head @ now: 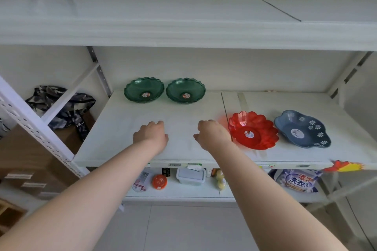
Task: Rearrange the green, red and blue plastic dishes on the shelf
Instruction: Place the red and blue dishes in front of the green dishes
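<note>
Now both hands hover over the bare front part of the white shelf board (122,128), fingers curled loosely downward, and neither one holds anything: the left hand (150,136) is well apart from every dish, while the right hand (212,134) is just beside the red translucent flower-shaped plastic dish (253,130); I cannot tell if it touches the rim. This red dish sits near the front edge of the shelf, with the blue lobed plastic dish with white flower print (302,128) close on its right. The two dark green scalloped plastic dishes (144,89) (185,90) stand side by side at the back edge, almost touching. The risk I see is at the front edge: a careless push of the light red dish could slide it off the shelf, or knock it against the blue one. Each dish has a round sticker in its centre, too small to read. On the lower shelf a detergent bag (295,181) shows "洗衣" and part of "DETERGENT".
</note>
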